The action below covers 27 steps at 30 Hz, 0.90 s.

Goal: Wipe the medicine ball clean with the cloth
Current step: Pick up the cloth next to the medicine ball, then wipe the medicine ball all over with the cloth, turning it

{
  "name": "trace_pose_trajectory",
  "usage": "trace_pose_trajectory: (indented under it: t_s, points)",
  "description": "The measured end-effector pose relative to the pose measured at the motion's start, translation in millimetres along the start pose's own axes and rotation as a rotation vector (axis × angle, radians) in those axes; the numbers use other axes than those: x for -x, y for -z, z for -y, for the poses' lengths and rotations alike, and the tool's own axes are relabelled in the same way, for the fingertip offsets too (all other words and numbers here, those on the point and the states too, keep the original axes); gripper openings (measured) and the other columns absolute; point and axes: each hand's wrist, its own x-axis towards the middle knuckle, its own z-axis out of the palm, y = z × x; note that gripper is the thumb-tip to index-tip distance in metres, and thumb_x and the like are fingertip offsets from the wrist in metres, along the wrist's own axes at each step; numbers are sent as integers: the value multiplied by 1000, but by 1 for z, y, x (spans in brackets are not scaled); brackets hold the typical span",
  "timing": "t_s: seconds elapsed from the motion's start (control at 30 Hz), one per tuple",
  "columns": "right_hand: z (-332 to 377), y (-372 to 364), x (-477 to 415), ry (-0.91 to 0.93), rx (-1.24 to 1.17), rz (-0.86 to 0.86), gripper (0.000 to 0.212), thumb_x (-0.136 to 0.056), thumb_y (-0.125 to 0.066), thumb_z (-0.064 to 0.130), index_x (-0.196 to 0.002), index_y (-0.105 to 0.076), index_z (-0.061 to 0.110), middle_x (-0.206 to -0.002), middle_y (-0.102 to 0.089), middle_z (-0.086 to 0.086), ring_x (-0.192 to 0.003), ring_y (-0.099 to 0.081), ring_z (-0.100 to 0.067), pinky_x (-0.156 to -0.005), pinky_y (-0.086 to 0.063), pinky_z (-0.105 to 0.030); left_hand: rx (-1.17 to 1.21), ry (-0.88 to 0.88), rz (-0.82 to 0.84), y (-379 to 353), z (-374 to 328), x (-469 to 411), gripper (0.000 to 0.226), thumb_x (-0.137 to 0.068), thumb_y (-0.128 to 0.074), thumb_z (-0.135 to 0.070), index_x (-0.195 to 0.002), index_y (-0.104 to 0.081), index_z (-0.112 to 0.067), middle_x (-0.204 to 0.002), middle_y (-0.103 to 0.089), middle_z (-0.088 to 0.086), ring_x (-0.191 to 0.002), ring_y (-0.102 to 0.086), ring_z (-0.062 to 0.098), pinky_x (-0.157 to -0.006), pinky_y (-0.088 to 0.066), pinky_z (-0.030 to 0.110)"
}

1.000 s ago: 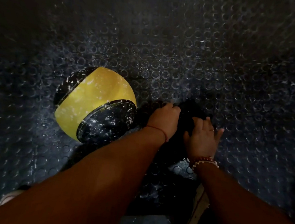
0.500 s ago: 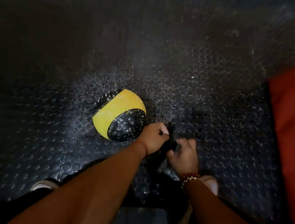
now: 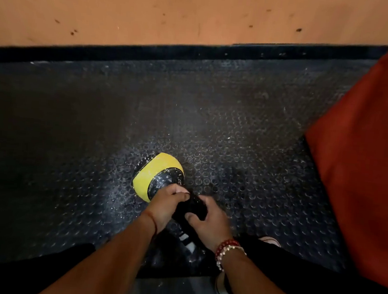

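Rubber floor (image 3: 71,147): studded, speckled white.
Medicine ball (image 3: 153,173): yellow and black, on the floor just ahead of the hands. Likely heavy, firm and prone to roll; steady it from the top.
Left hand (image 3: 163,206), right hand (image 3: 209,223): each grip curled round the cloth.
Cloth (image 3: 192,206): black, soft, bunched between them.
No legible writing.

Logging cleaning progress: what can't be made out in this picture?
Head view:
- medicine ball: near side hidden by the left hand.
- cloth: dark, mostly bunched between that hand and the right hand; extent unclear.
- Whether cloth touches ball: cannot tell.
- red pad: cut off by the right edge.
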Motion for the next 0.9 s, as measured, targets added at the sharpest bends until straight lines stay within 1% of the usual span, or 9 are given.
trace_pose_trajectory:
  t_s: [0.2, 0.3, 0.43, 0.53, 0.6, 0.67, 0.77, 0.83, 0.9]
  points:
    - [9, -14, 13, -23, -19, 66, 16, -83, -63, 22, -98, -61, 21, -91, -67, 2, -84, -63, -13, -71, -49, -23, -52, -22, -51, 18, 4, 22, 20, -93, -60, -3, -76, -64, -13, -67, -64, 3, -64, -57, 19, -58, -44, 27]
    - [6, -27, 10, -87, -121, 74, 12, -84, -60, 18, -94, -62, 23, -89, -68, 3, -83, -64, -12, -68, -47, -18, -69, -22, -50, 25, 12, 19, 16, -94, -60, -5, -81, -66, -12, -73, -65, 6, -69, -58, 20, -63, -47, 29]
    - [0, -47, -5, -233, -308, 38, 14, -86, -56, 10, -91, -66, 16, -86, -70, -2, -82, -66, -17, -70, -52, -24, -64, 3, -96, 32, 18, 3, 15, -96, -58, -10, -90, -70, -16, -88, -70, 8, -82, -65, 24, -72, -55, 38]
    - [-10, -56, -26, -341, -414, -39, 12, -86, -57, 6, -89, -67, 14, -85, -71, -5, -83, -67, -21, -76, -55, -32, -47, -18, -180, 40, 17, -12, 15, -99, -54, -11, -94, -67, -18, -91, -69, 4, -78, -66, 18, -65, -53, 28]
    - [-20, -57, -44, -416, -436, -102, 10, -88, -59, 7, -92, -67, 12, -88, -71, -7, -87, -67, -23, -82, -55, -36, -94, -83, -298, 52, 16, -25, 13, -99, -57, -16, -94, -68, -20, -97, -70, 4, -80, -67, 17, -69, -54, 29]
    - [-32, -58, -64, -504, -407, -193, 11, -88, -59, 8, -97, -66, 9, -91, -70, -9, -91, -67, -26, -84, -54, -37, -122, -126, -418, 65, 16, -44, 10, -98, -60, -18, -95, -68, -21, -105, -70, 4, -94, -66, 20, -80, -53, 32]
    - [-41, -55, -91, -611, -189, -313, 12, -87, -59, 16, -97, -65, 14, -92, -68, -11, -91, -65, -30, -75, -51, -32, -124, -155, -540, 83, 14, -71, 14, -97, -61, -17, -109, -66, -22, -114, -64, 2, -103, -61, 19, -83, -46, 28]
    - [-45, -54, -113, -662, -58, -335, 16, -87, -59, 20, -100, -66, 14, -96, -68, -12, -92, -64, -30, -72, -49, -30, -213, -190, -567, 92, 15, -95, 22, -96, -62, -19, -117, -66, -24, -123, -58, 2, -110, -59, 19, -97, -45, 34]
    - [-48, -56, -137, -676, -5, -334, 19, -85, -59, 22, -101, -68, 15, -94, -69, -11, -90, -65, -31, -76, -54, -35, -310, -194, -557, 95, 14, -116, 29, -96, -63, -24, -124, -65, -22, -128, -51, 2, -115, -54, 20, -105, -43, 40]
